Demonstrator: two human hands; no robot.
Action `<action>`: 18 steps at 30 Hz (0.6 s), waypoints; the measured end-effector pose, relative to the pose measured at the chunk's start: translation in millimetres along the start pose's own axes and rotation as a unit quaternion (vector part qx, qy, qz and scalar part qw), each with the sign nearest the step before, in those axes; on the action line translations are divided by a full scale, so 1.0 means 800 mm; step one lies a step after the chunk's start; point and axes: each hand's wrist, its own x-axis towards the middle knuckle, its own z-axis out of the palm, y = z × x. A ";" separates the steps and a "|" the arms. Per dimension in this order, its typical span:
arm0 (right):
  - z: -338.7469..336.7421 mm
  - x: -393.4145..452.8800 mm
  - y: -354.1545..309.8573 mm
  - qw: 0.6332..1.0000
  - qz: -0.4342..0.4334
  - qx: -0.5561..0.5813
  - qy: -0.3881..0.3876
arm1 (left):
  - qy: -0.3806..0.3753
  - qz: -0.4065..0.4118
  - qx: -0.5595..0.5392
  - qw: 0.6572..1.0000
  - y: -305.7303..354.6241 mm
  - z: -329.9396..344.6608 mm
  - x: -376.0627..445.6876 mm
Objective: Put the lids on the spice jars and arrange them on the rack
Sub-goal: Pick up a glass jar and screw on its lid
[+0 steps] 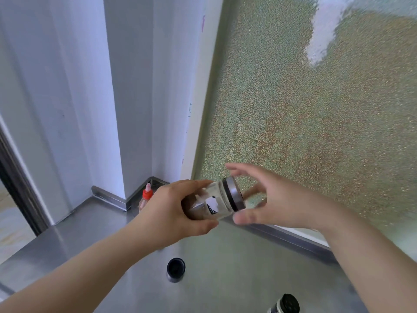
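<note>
My left hand (pixel 171 208) grips a clear glass spice jar (pixel 214 203) tilted on its side above the counter, brown spice inside and a white and black label showing. A silver lid (pixel 234 196) with a black band sits on the jar's mouth, facing right. My right hand (pixel 270 199) is spread around the lid with fingers apart, thumb below and fingers above; I cannot tell if it touches the lid. A loose black lid (pixel 176 268) stands on the steel counter (pixel 237 267). Another jar with a black perforated top (pixel 285 303) shows at the bottom edge. No rack is in view.
A bottle with a red cap (pixel 146 195) stands in the back corner by the white wall. A frosted glass window (pixel 316 109) rises behind the counter on the right. The counter's left edge drops beside a dark door frame (pixel 13 177).
</note>
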 end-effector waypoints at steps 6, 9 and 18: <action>0.004 0.009 -0.003 0.999 0.016 0.016 0.024 | -0.009 0.007 -0.027 1.000 -0.002 0.002 0.007; -0.007 0.003 -0.007 0.999 -0.009 -0.027 -0.031 | -0.011 -0.009 -0.032 0.999 -0.007 -0.001 0.007; 0.001 0.018 -0.015 0.998 0.008 -0.034 -0.047 | -0.019 -0.033 -0.029 0.999 -0.024 -0.010 0.004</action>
